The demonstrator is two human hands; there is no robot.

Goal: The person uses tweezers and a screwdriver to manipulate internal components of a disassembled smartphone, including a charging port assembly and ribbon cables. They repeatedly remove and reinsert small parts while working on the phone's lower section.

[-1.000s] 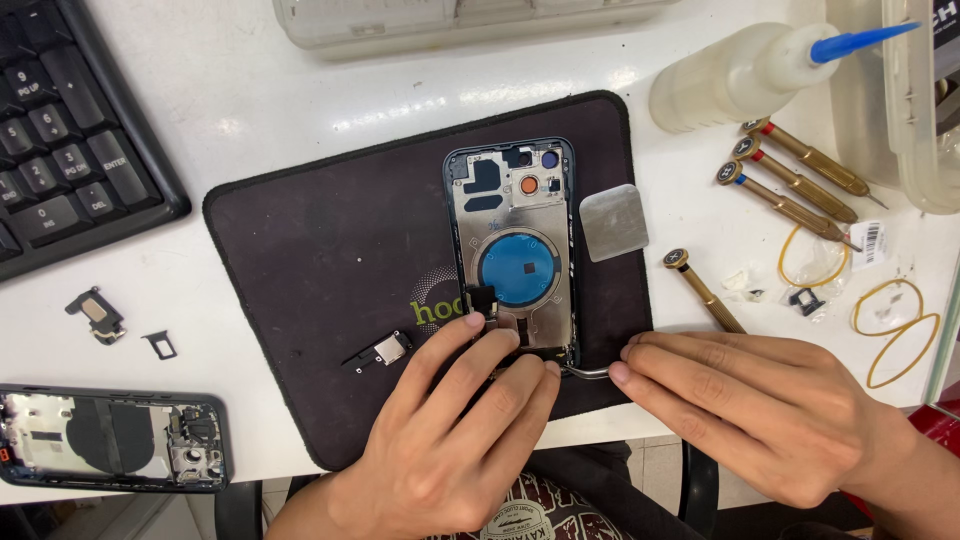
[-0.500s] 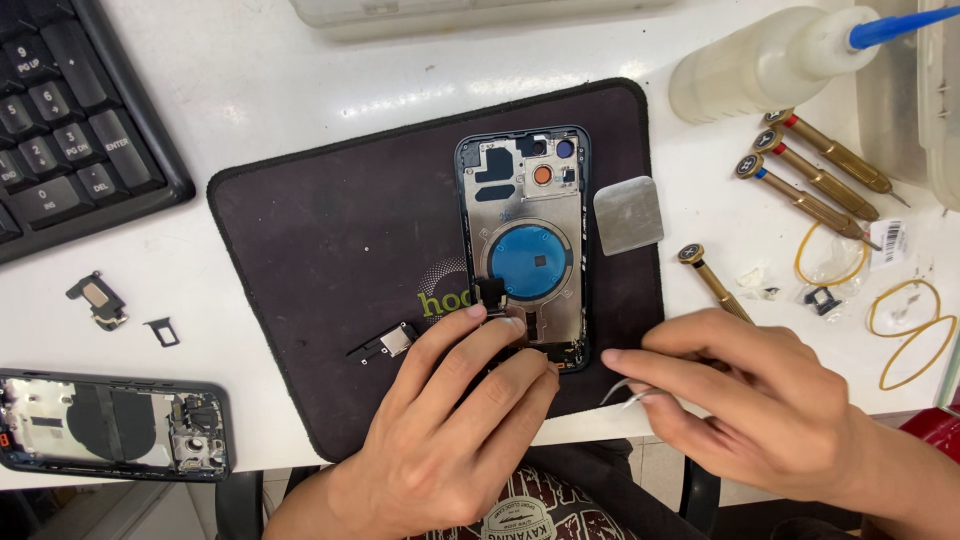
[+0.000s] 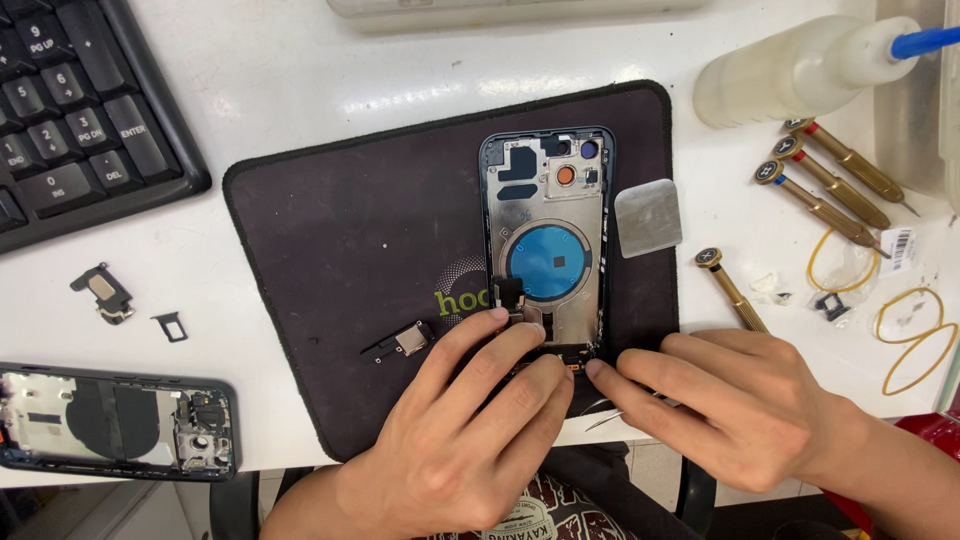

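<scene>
Dark phone frame (image 3: 548,240) unmoved; right hand (image 3: 735,405) has slid to its bottom edge.

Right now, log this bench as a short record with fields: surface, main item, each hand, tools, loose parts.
surface: black work mat on a white table
main item: opened phone housing, blue ring inside
left hand: fingers on the housing's lower end
right hand: fingertips at the housing's lower right corner, over thin metal tweezers
tools: four brass-handled screwdrivers, squeeze bottle
loose parts: second phone housing, small module
</scene>
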